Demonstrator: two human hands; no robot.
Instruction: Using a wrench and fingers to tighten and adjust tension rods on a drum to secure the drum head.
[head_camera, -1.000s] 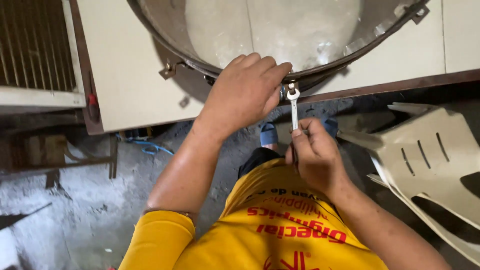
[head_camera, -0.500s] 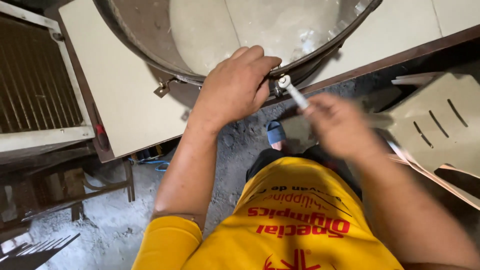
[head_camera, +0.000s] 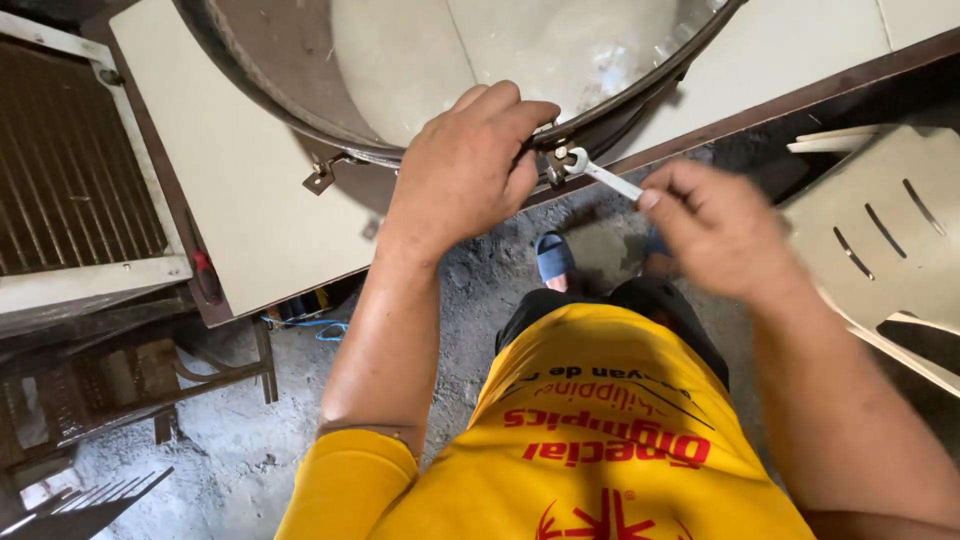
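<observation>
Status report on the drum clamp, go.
Left hand gripping drum rim at the clamp. Right hand holding wrench, head on the clamp bolt. Nothing blocking.

One head-worn camera looks steeply down, close over the metal drum (head_camera: 300, 60) and floor (head_camera: 220, 440).

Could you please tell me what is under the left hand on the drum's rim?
The left hand covers the drum rim beside the bolt where the wrench sits, held by the right hand. Whatever its palm presses is hidden; only the dark band shows either side.
</observation>
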